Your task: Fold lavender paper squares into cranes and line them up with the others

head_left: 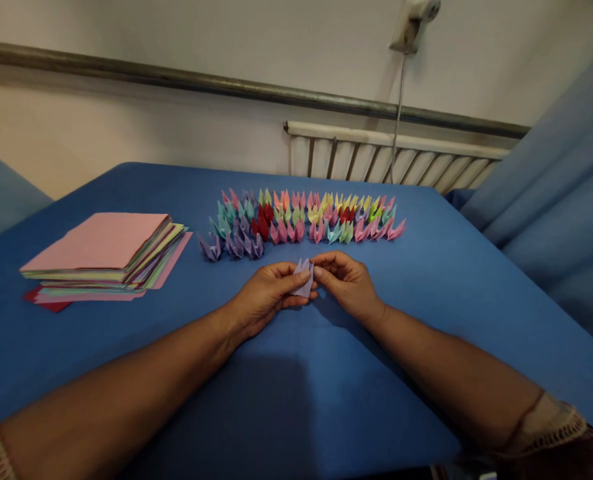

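Over the middle of the blue-covered table [406, 320], a small pale purple origami crane [303, 280], partly folded, is between my two hands. My left hand [269, 293] grips it from the left, the thumb across its front and fingers behind. My right hand [349, 283] pinches its right point between thumb and index finger. Two narrow points of the paper stick up. Just beyond my hands stand rows of finished paper cranes [319, 230] in pink, purple, red, yellow, green and turquoise.
A stack of coloured paper sheets [106, 243], pink on top, lies at the left with a red sheet [51, 303] jutting from beneath. Behind the table are a metal pipe [201, 83], a radiator [366, 143] and a wall socket [409, 30]. Blue curtains [561, 173] hang at the right.
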A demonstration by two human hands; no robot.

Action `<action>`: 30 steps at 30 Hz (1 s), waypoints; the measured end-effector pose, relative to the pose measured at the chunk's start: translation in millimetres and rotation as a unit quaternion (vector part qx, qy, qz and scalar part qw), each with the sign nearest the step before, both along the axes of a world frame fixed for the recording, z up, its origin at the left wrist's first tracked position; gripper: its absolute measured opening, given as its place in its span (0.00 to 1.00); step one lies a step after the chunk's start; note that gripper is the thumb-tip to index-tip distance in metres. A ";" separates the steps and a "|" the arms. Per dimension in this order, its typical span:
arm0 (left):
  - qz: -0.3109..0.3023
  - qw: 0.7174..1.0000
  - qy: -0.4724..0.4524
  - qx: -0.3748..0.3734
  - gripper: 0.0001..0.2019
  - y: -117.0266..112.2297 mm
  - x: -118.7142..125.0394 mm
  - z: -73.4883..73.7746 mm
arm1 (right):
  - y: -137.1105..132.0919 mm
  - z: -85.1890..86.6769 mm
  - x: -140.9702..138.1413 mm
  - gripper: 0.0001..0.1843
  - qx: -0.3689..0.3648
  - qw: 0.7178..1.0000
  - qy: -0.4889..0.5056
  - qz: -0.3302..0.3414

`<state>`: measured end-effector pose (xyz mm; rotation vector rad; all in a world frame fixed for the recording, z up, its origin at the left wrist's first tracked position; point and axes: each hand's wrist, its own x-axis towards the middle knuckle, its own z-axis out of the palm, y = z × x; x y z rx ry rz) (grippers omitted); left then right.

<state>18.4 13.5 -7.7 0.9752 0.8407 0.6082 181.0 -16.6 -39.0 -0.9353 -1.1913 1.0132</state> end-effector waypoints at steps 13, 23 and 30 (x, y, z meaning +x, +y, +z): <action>-0.007 1.000 0.002 0.001 0.10 1.0 -0.6 -1.4 | 0.9 -0.8 1.4 0.08 0.000 1.000 -0.016 0.005; 0.048 0.992 0.054 0.099 0.14 -6.3 4.0 0.1 | -6.5 5.9 6.0 0.09 0.123 0.963 -0.228 -0.073; 0.055 0.990 0.061 0.111 0.16 -7.8 4.4 -1.9 | -9.9 10.0 6.3 0.10 0.198 0.926 -0.308 -0.089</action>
